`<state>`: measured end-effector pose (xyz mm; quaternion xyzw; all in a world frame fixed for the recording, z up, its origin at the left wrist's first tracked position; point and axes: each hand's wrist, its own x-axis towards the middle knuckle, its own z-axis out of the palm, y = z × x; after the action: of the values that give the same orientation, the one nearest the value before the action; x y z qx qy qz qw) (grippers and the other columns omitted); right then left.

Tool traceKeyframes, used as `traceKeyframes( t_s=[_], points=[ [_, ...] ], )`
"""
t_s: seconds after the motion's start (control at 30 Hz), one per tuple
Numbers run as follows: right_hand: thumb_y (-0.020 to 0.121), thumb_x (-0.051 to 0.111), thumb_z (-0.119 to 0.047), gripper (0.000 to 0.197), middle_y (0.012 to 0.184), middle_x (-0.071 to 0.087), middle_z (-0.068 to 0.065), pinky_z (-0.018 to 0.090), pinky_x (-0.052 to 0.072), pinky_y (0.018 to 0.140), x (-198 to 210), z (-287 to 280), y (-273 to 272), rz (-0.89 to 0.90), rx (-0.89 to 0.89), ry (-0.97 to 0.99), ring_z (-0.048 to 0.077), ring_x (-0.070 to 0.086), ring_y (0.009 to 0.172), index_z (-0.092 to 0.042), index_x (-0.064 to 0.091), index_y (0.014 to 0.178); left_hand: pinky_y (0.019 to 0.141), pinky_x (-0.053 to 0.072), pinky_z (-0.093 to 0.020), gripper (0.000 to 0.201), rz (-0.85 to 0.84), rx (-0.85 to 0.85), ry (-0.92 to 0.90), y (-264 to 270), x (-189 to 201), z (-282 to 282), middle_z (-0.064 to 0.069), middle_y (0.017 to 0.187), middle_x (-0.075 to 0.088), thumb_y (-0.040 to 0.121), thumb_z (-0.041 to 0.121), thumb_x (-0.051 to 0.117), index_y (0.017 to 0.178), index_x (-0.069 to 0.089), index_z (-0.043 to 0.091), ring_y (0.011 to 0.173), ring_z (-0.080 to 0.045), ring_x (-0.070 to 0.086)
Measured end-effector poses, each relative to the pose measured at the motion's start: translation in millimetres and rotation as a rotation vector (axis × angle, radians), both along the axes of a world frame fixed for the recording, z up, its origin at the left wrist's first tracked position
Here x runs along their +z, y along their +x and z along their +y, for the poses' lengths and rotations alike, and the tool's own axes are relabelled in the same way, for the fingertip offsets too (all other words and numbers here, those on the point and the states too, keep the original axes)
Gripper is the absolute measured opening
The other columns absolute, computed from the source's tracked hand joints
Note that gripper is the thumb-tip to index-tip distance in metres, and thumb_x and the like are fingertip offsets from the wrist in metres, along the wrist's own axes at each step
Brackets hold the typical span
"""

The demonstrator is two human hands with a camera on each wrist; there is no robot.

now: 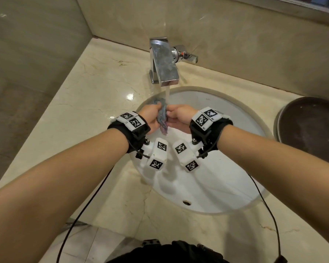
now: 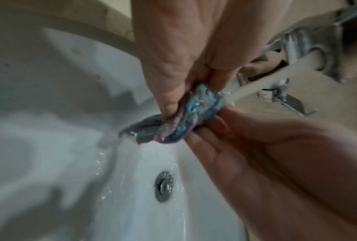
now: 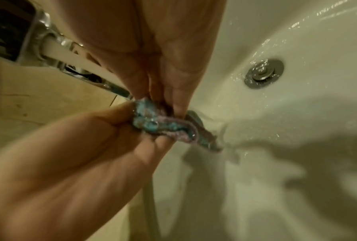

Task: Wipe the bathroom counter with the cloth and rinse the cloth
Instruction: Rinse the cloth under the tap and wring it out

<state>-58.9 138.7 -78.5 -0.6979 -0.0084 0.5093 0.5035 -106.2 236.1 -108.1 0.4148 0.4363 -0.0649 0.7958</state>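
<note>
Cloth: the small bunched blue-and-purple cloth (image 1: 162, 115) sits centre frame in the head view, held over the basin right under the running water, soaked and twisted.
Left hand: the left hand (image 1: 150, 116) grips the cloth's upper end, fingers curled round it; the left wrist view shows its thumb and fingers (image 2: 169, 97) pinching the wet folds (image 2: 186, 120) at mid-frame.
Right hand: the right hand (image 1: 179, 116) clamps the other side, touching the left across the cloth; in the right wrist view its fingers (image 3: 179, 101) press down into the bundle (image 3: 163, 125).
Water: a stream of water (image 1: 167, 93) drops from the spout onto the cloth; only the left wrist view shows it striking the fabric and running off the lower end.
Sink: the white oval ceramic sink (image 1: 226, 177) fills the lower centre; the head view shows its overflow hole, but the round chrome drain plug (image 2: 163, 185) appears only in the wrist views, with droplets around it.
Tap: the square chrome tap (image 1: 163, 61) stands at upper centre, lever to its right.
Counter: the cream marble counter (image 1: 84, 95) surrounds the basin.
Tray: a dark round tray (image 1: 310, 126) lies at the right edge, seen in the head view alone.
</note>
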Motion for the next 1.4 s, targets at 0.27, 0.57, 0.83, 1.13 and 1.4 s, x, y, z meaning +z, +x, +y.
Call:
traceKeyframes(
  t_s=[0.27,0.57,0.83,1.13,1.4],
  points=[
    [0.097,0.034,0.003,0.04,0.143,0.039,0.03,0.046,0.036,0.109,-1.3,3.7,8.1,0.039,-0.124,-0.031,0.04,0.047,0.126,0.007,0.039,0.136,0.08,0.051,-0.033,0.038,-0.022,-0.049,-0.032,4.5,1.1,0.0,-0.02,0.11,0.061,0.102,0.023,0.029,0.124,0.052,0.003,0.096,-0.033,0.061],
    [0.097,0.034,0.001,0.038,0.138,0.044,0.032,0.049,0.047,0.092,-13.5,3.4,17.7,0.028,-0.195,-0.043,0.035,0.057,0.101,0.01,0.042,0.133,0.071,0.046,-0.028,0.029,-0.048,-0.094,-0.089,6.4,-0.9,-8.7,-0.011,0.087,0.057,0.101,0.021,0.03,0.092,0.054,0.006,0.077,-0.019,0.052],
    [0.097,0.031,0.005,0.04,0.1,0.058,0.013,0.03,0.05,0.082,-17.2,0.0,13.7,0.086,-0.026,0.126,0.021,0.058,0.086,0.0,0.046,0.134,0.054,0.056,-0.031,0.036,-0.048,0.007,-0.045,3.7,-6.2,11.1,-0.017,0.103,0.062,0.1,0.018,0.036,0.132,0.044,0.005,0.074,-0.023,0.066],
    [0.092,0.054,-0.001,0.013,0.071,0.053,0.006,0.016,0.049,0.039,-16.5,-7.2,39.5,-0.116,-0.235,-0.064,0.014,0.053,0.058,-0.012,0.053,0.085,0.072,0.056,-0.027,0.022,-0.053,-0.192,0.145,-1.0,-6.4,15.5,-0.018,0.107,0.061,0.087,-0.014,0.044,0.095,0.058,0.001,0.084,-0.022,0.063],
    [0.091,0.058,-0.008,0.022,0.069,0.054,0.007,0.015,0.046,0.037,-12.6,-5.2,22.1,-0.018,-0.187,0.047,0.014,0.052,0.057,-0.013,0.048,0.072,0.041,0.054,-0.026,0.023,0.077,-0.006,0.008,8.0,-5.6,6.5,-0.012,0.078,0.062,0.1,0.018,0.038,0.092,0.055,0.006,0.051,-0.019,0.065]
  ],
)
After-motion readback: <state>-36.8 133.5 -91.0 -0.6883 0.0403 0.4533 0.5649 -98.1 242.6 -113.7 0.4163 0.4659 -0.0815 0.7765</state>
